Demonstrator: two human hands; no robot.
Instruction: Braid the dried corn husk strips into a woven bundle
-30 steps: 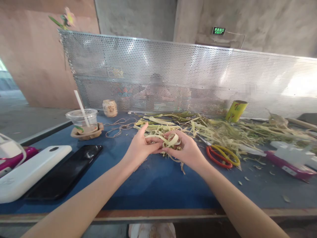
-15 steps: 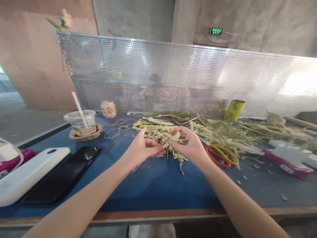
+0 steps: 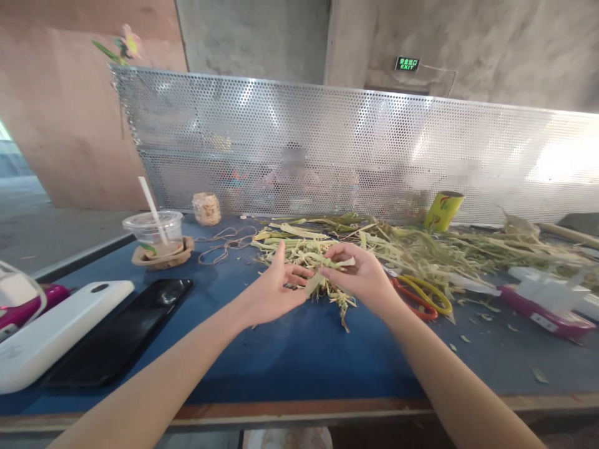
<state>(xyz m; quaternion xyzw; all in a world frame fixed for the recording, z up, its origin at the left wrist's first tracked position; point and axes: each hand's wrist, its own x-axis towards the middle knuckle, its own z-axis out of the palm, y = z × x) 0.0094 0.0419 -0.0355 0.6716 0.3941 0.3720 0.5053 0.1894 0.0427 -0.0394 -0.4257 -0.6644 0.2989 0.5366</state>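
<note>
Between thumb and fingers, my right hand (image 3: 364,277) pinches a pale green strip of dried leaf (image 3: 316,283) above the blue table mat. My left hand (image 3: 272,290) lies to its left, thumb raised and fingers apart, with the fingertips close to the strip's lower left end. Whether they touch it I cannot tell. Behind and below both hands spreads a heap of dry leaf strips and stalks (image 3: 299,251). A frayed seed-like tuft (image 3: 344,307) hangs out of the heap toward me.
Right of my hands lie scissors with red and yellow handles (image 3: 435,296) and a purple power strip (image 3: 545,312). A yellow tube (image 3: 443,211) stands behind. At left are a plastic cup (image 3: 156,231), twine (image 3: 227,243), a black phone (image 3: 124,330) and a white power bank (image 3: 65,330). A perforated metal screen (image 3: 299,118) rises behind.
My left hand has loosened its closed fingers and spread them, turning more palm-up. My right hand still pinches the leaf strip, which now hangs lower to the left.
</note>
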